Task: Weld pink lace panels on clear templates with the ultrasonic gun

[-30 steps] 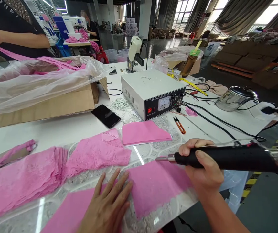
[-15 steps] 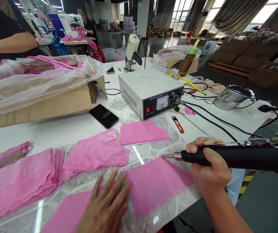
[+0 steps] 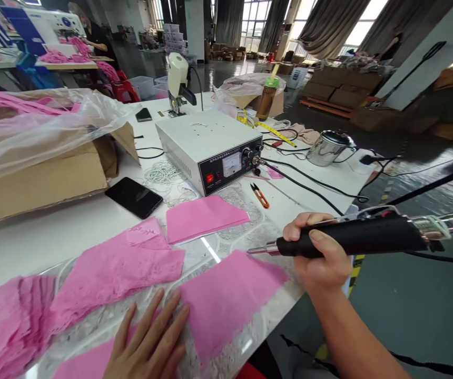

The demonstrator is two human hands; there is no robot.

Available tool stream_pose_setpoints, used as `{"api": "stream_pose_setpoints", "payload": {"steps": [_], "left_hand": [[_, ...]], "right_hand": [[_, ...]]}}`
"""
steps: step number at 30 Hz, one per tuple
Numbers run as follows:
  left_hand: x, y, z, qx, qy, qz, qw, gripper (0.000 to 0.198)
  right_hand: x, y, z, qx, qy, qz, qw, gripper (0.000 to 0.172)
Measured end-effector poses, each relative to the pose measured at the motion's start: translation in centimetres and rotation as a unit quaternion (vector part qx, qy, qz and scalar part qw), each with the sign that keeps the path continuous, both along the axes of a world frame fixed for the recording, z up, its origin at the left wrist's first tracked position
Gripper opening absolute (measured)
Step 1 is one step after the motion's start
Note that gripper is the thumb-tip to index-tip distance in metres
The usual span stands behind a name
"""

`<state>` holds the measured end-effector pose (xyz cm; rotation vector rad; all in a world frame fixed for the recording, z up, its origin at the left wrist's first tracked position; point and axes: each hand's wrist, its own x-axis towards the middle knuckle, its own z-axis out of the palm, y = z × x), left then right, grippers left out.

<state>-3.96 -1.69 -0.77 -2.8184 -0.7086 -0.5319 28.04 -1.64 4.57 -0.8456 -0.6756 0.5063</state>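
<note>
My right hand [image 3: 321, 252] is wrapped round the black handle of a handheld ultrasonic tool [image 3: 353, 235], thumb along its side. Its thin metal tip points left and meets, or hovers just over, the top corner of a pink fabric panel [image 3: 230, 300]. My left hand [image 3: 151, 337] lies flat with fingers spread, over another pink fabric piece [image 3: 88, 360] and beside the panel's left edge. Farther back are a small stack of plain pink pieces [image 3: 206, 216], a pink lace piece [image 3: 119, 263] and a pile of pink lace pieces [image 3: 9, 321].
A metal control box [image 3: 210, 137] with a lit red switch stands behind, cables running right. Orange thread snips [image 3: 259, 196], a phone [image 3: 134, 197], a carton [image 3: 37, 179] under plastic, a glass pot [image 3: 329, 147] and a tape measure [image 3: 276, 132] lie around. The table edge runs nearby.
The view has turned right, so everything on the table sits farther left. Both hands keep nearly the same places against the fabric, and the tool tip stays at the panel's top corner.
</note>
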Motion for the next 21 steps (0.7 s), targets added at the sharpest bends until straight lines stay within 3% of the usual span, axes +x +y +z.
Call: {"api": "stream_pose_setpoints", "payload": {"steps": [9,21], "left_hand": [[-0.2,0.4,-1.1,0.003,-0.032,-0.01,0.999,0.046],[-0.5,0.3,-1.1,0.0,-0.013,-0.018,1.0,0.042]], "right_hand": [[3.7,-5.0,0.2,-0.056,0.017,-0.085,0.995,0.008],[3.4,-5.2,0.0,-0.059,0.016,-0.104,0.993,0.008]]}}
